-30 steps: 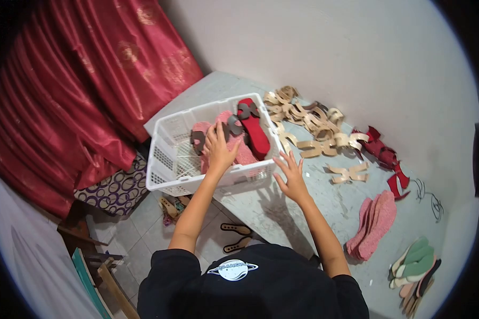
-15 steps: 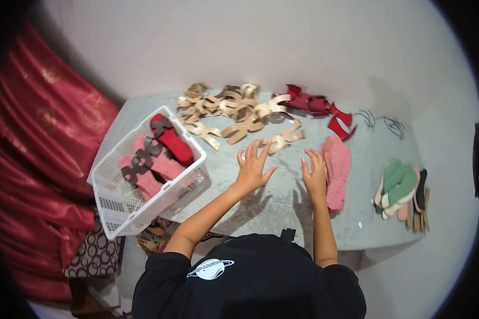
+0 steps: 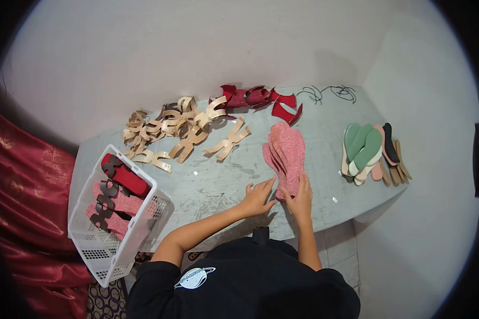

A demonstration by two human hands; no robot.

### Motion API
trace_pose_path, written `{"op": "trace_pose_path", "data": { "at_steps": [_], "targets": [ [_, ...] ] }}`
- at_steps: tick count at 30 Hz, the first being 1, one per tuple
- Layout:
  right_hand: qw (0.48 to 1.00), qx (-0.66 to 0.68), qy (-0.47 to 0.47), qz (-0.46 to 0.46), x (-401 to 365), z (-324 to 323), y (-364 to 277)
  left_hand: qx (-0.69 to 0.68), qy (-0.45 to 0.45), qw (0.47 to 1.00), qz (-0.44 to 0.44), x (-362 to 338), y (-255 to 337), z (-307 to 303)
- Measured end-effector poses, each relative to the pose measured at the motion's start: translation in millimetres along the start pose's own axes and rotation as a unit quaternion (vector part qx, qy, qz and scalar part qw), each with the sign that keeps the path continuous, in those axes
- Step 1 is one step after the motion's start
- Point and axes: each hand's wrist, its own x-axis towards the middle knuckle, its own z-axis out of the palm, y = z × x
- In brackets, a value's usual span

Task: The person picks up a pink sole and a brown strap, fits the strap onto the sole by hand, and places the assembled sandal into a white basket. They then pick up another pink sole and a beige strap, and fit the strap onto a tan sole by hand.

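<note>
A stack of pink, rough-textured shoe soles (image 3: 292, 146), slightly fanned at its left side, lies lengthwise in front of me. My right hand (image 3: 300, 202) is closed around the stack's near end, thumb on the left and fingers along the right edge. Just left of that end is my left hand (image 3: 258, 199), its fingers spread and the fingertips close to the soles; nothing is in it. A single beige cross-shaped sandal upper (image 3: 229, 140) lies beyond my left hand.
A pile of beige uppers (image 3: 167, 125) and red uppers (image 3: 250, 97) lines the wall side, with dark cords (image 3: 330, 94). Green, pink, black and tan soles (image 3: 364, 146) lie at right. On the left, a white plastic basket (image 3: 157, 204) holds red and pink sandals (image 3: 125, 181).
My view has turned to the right. Both hands have come to the near end of the pink soles, and my right hand has closed on them. The stack looks more fanned.
</note>
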Motion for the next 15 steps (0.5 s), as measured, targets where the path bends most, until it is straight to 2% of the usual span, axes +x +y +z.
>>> {"op": "trace_pose_path", "data": {
  "at_steps": [1,3,8,12,14,15],
  "targets": [
    [1.000,-0.005,0.003,0.000,-4,1,-3,-0.015,-0.003,1.000,-0.006,1,1,1],
    [0.992,-0.107,-0.015,0.069,-10,4,-5,-0.032,-0.003,0.999,-0.009,3,2,2],
    [0.993,-0.111,-0.019,0.043,-10,8,9,-0.084,0.004,0.996,0.021,-2,-8,2],
    [0.996,-0.061,-0.009,0.062,-5,0,1,-0.133,0.023,0.990,0.035,-6,-16,3],
    [0.996,-0.046,0.006,0.071,0,-2,-5,-0.195,0.003,0.981,-0.004,-5,-17,1],
    [0.995,0.057,0.047,0.067,3,-2,-8,-0.195,0.003,0.981,-0.005,-5,-17,-2]
  ]
}}
